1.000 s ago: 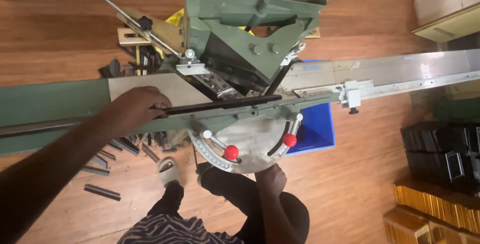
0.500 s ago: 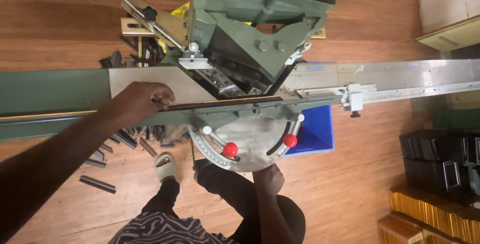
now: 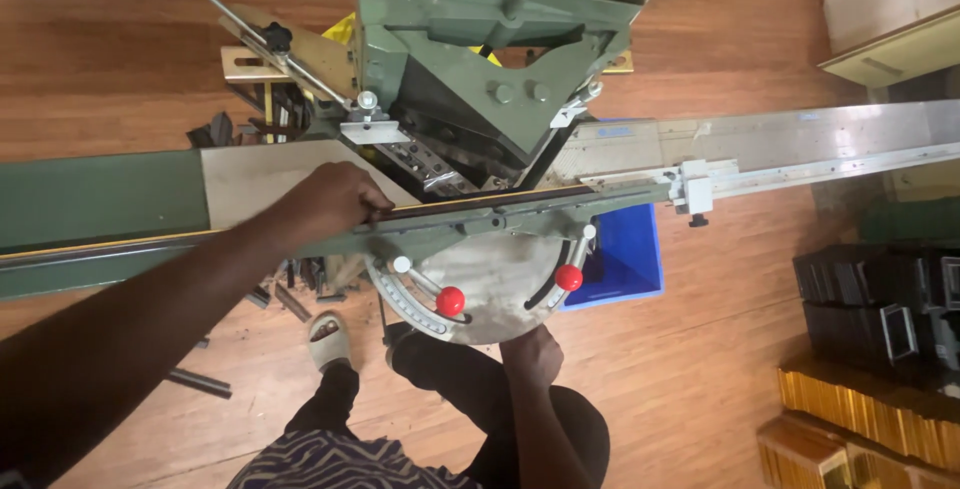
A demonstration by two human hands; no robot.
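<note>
1. Left hand (image 3: 335, 201) pressing down, fingers curled over dark moulding strip (image 3: 480, 202) lying along green mitre cutter (image 3: 490, 79) fence.
2. Right hand (image 3: 532, 357) at round metal table (image 3: 490, 289) edge; grip impossible to tell.
3. Blue bin (image 3: 630, 259) on floor beneath.

A blue bin (image 3: 628, 259) sits under the machine; gold frame strips (image 3: 870, 419) lie right.

- Both arms are bare to the hands: left hand (image 3: 335, 204), right hand (image 3: 532, 357) (no sleeves, gloves or rings visible).
- A dark zigzag-patterned garment (image 3: 330, 459) at the bottom centre.
- Dark trousers (image 3: 470, 389).
- A pale sandal (image 3: 328, 339) on one foot.
</note>
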